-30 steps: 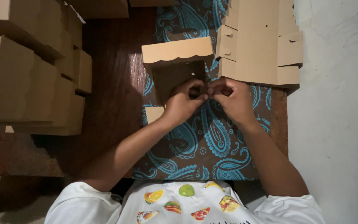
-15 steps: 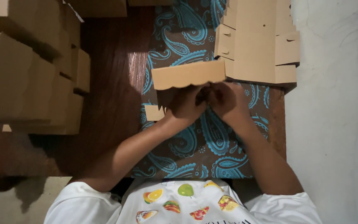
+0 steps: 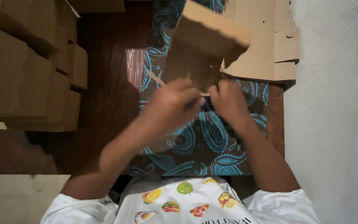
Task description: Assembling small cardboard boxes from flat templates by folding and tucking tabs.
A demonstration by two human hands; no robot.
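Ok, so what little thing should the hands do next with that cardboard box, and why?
Probably press the loose flap down into place. The left hand and right hand both pinch the lower edge of the half-folded cardboard box, which is tilted up over the paisley cloth and not closed yet. Motion blur hides the exact fold, so this is a guess.

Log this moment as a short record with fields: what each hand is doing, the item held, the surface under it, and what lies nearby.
left hand: grips the near edge of the cardboard box, blurred
right hand: grips the same edge, beside the left
cardboard box: half-folded, tilted, raised over the cloth
cloth: brown with blue paisley, on the wooden table
flat cardboard blanks: stacked at far right
folded boxes: stacked at left
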